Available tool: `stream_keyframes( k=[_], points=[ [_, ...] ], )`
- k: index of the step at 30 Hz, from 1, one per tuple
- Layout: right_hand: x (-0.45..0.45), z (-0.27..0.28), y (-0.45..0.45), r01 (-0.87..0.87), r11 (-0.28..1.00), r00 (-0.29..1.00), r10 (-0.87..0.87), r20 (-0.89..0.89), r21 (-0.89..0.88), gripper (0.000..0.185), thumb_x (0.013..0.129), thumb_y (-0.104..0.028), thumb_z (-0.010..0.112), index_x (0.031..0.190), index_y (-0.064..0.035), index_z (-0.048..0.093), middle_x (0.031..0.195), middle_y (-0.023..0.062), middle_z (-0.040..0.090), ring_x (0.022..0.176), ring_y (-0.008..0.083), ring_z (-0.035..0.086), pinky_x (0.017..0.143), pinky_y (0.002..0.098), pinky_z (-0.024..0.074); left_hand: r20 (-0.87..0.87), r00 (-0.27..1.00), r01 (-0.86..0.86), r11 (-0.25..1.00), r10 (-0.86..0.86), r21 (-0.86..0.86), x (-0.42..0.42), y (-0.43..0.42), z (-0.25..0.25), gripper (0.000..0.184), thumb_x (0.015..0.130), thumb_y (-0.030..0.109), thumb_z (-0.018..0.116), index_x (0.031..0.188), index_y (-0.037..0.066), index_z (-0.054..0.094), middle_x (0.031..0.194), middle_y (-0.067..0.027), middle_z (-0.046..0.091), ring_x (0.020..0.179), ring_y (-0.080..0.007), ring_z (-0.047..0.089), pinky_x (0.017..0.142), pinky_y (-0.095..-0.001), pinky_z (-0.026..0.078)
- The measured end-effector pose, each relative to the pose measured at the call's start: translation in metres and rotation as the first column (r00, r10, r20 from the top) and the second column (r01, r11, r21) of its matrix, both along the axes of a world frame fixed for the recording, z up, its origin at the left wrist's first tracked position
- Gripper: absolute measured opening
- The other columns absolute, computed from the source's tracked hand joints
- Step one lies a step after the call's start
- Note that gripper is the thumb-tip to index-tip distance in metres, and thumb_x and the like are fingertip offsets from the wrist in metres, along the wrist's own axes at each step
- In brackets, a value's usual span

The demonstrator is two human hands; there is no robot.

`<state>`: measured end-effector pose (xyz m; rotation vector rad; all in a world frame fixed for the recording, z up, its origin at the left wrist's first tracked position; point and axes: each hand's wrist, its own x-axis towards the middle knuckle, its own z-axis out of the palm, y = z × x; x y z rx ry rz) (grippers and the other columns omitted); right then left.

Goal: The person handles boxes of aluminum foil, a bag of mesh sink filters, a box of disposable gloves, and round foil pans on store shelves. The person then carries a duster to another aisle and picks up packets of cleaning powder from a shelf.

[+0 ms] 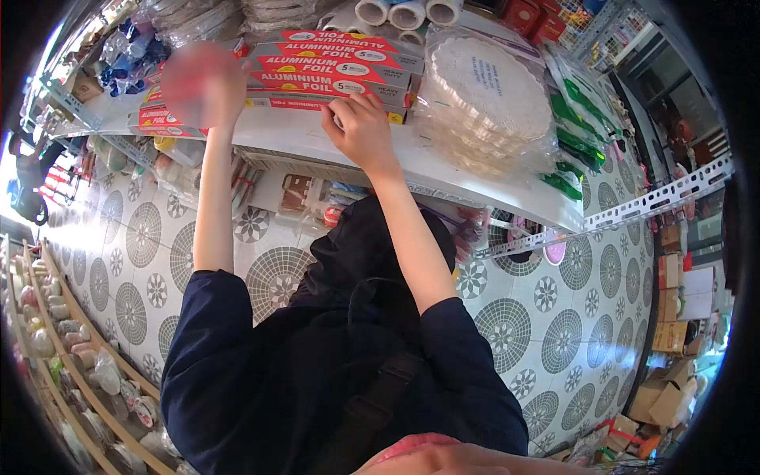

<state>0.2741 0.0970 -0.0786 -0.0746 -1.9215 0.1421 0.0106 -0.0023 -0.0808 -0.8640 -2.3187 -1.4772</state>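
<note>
Red and grey aluminium foil boxes [297,81] lie stacked on a white shelf [285,131]. My right hand [360,131] is at the front edge of this stack, its fingers curled against the lower boxes near their right end; whether they grip anything is hidden. At the stack's left end is my left hand [224,87], raised beside more foil boxes [166,119]. A blurred patch covers most of its fingers, so what it touches or holds cannot be made out. Right of the stack sit clear-wrapped white scalloped doilies [491,87].
Green and white packets [582,119] lie at the shelf's right end, beside a perforated metal rail [673,188]. Rolls [408,14] and wrapped bundles stand behind the foil. A rack of goods [79,356] is at the lower left, with cardboard boxes [669,396] at the lower right.
</note>
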Motion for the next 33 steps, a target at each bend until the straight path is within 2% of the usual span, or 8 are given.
stream_keyframes(
  k=[7, 13, 18, 20, 21, 23, 29, 33],
  points=[
    [0.005, -0.001, 0.0, 0.037, 0.998, 0.997, -0.034, 0.072, -0.052, 0.015, 0.079, -0.011, 0.065, 0.07, -0.0065, 0.053, 0.06, 0.0063, 0.057, 0.065, 0.0234, 0.057, 0.065, 0.0361, 0.0458, 0.43, 0.853, 0.253, 0.955, -0.296, 0.156, 0.021, 0.001, 0.006, 0.066, 0.088, 0.047, 0.062, 0.129, -0.001, 0.044, 0.124, -0.0135, 0.053, 0.115, -0.0199, 0.048, 0.098, -0.0311, 0.036],
    [0.001, -0.002, 0.0, 0.012, 0.998, 1.0, -0.011, 0.026, -0.056, 0.018, 0.079, -0.009, 0.065, 0.067, -0.0069, 0.053, 0.054, 0.0028, 0.051, 0.057, 0.0218, 0.054, 0.061, 0.0355, 0.0437, 0.204, 0.952, 0.202, 0.97, -0.226, 0.132, 0.021, 0.009, -0.016, 0.075, 0.082, 0.057, 0.062, 0.122, -0.005, 0.046, 0.129, -0.0228, 0.044, 0.1, -0.0322, 0.056, 0.086, -0.0412, 0.044],
    [0.001, -0.005, 0.001, 0.017, 0.996, 0.999, -0.013, 0.039, -0.084, 0.016, 0.079, -0.009, 0.065, 0.068, -0.0064, 0.054, 0.055, 0.0035, 0.052, 0.057, 0.0224, 0.055, 0.06, 0.0356, 0.0438, 0.001, 0.987, 0.16, 0.967, -0.163, -0.2, 0.005, -0.026, 0.026, 0.042, 0.092, 0.036, 0.053, 0.111, 0.0, 0.062, 0.093, -0.0216, 0.066, 0.094, -0.0338, 0.062, 0.088, -0.0385, 0.046],
    [0.001, -0.004, 0.002, 0.024, 0.996, 0.999, -0.02, 0.05, -0.085, 0.015, 0.079, -0.009, 0.066, 0.069, -0.0063, 0.055, 0.056, 0.0034, 0.053, 0.056, 0.0225, 0.054, 0.059, 0.0354, 0.0437, -0.307, 0.939, 0.123, 0.986, -0.154, -0.116, -0.012, -0.05, 0.048, 0.042, 0.09, 0.034, 0.055, 0.114, -0.001, 0.06, 0.1, -0.0218, 0.065, 0.1, -0.0329, 0.062, 0.089, -0.038, 0.046],
    [0.001, -0.004, 0.001, 0.025, 0.996, 0.998, -0.02, 0.058, -0.086, 0.015, 0.079, -0.009, 0.066, 0.07, -0.0063, 0.055, 0.056, 0.0034, 0.053, 0.056, 0.0225, 0.054, 0.059, 0.0353, 0.0437, -0.238, 0.959, 0.116, 0.979, -0.155, -0.17, -0.018, -0.063, 0.06, 0.042, 0.087, 0.033, 0.058, 0.118, 0.004, 0.059, 0.106, -0.0222, 0.064, 0.104, -0.0329, 0.061, 0.09, -0.0384, 0.046],
    [0.002, -0.003, -0.001, 0.007, 0.993, 0.998, 0.0, 0.057, -0.116, 0.014, 0.079, -0.01, 0.066, 0.071, -0.0061, 0.056, 0.057, 0.0035, 0.053, 0.056, 0.0225, 0.054, 0.058, 0.035, 0.0435, -0.174, 0.979, -0.033, 0.752, -0.109, -0.658, -0.107, -0.103, 0.029, 0.051, 0.083, 0.036, 0.064, 0.126, 0.01, 0.055, 0.12, -0.0207, 0.058, 0.114, -0.0336, 0.054, 0.094, -0.0405, 0.045],
    [0.004, 0.001, -0.002, 0.017, 0.984, 0.998, -0.006, 0.061, -0.175, 0.016, 0.08, -0.01, 0.064, 0.069, -0.007, 0.052, 0.056, 0.0035, 0.053, 0.059, 0.0216, 0.056, 0.058, 0.0358, 0.044, -0.252, 0.954, -0.028, 0.783, -0.165, -0.621, -0.006, -0.129, 0.019, 0.07, 0.071, 0.037, 0.076, 0.133, 0.017, 0.051, 0.129, -0.0158, 0.044, 0.121, -0.0363, 0.042, 0.096, -0.0435, 0.042],
    [0.006, 0.001, -0.002, 0.037, 0.98, 0.999, -0.029, 0.043, -0.197, 0.016, 0.08, -0.01, 0.065, 0.07, -0.0072, 0.053, 0.056, 0.0031, 0.054, 0.058, 0.0207, 0.057, 0.057, 0.0345, 0.0437, -0.396, 0.903, -0.087, 0.83, -0.168, -0.551, 0.04, -0.111, 0.02, 0.061, 0.072, 0.035, 0.074, 0.127, 0.017, 0.056, 0.122, -0.009, 0.051, 0.112, -0.0301, 0.05, 0.088, -0.042, 0.047]
  ],
)
